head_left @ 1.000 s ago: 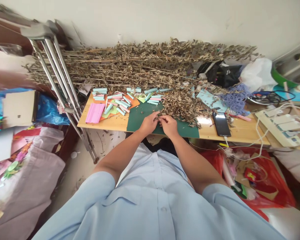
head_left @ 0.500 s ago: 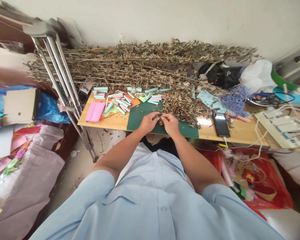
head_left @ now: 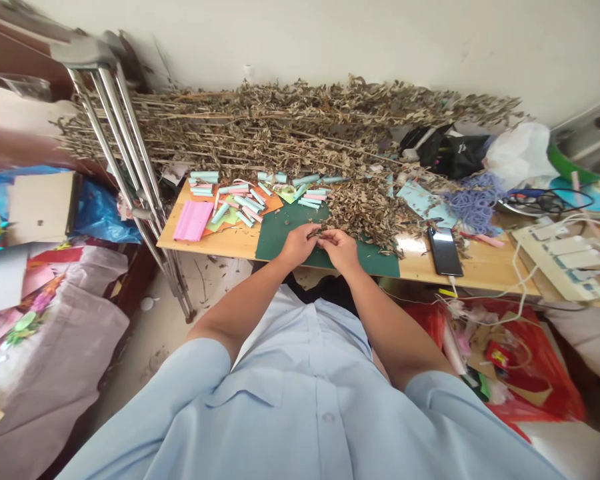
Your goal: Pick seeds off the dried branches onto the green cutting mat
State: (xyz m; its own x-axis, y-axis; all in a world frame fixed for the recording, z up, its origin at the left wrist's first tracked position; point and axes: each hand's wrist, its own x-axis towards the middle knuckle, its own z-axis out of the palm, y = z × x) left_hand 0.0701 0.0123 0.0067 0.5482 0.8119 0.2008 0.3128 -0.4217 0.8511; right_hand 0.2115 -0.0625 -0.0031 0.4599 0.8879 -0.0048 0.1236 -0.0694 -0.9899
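Note:
My left hand (head_left: 299, 245) and my right hand (head_left: 341, 250) meet over the front part of a dark green mat (head_left: 286, 230). The fingers of both are closed around a small bit of dried leaf (head_left: 314, 234), mostly hidden between the fingertips. Just beyond my right hand lies a loose heap of crumbled dried leaves (head_left: 367, 212), partly on the mat. Left of the mat, several small pale blue and pink paper rolls (head_left: 249, 205) lie on orange and green paper sheets, next to a stack of pink paper (head_left: 193, 221).
Long dried leafy stalks (head_left: 280, 133) cover the back of the wooden table (head_left: 230, 247). Metal crutches (head_left: 125, 147) lean at its left. On the right are a black phone (head_left: 445, 251), purple string (head_left: 476, 198), a power strip (head_left: 560, 257) with cables, and a red bag (head_left: 555, 373) below.
My fingers have shifted slightly against each other around the dried leaf. The whole view has moved a little; the other things lie as before.

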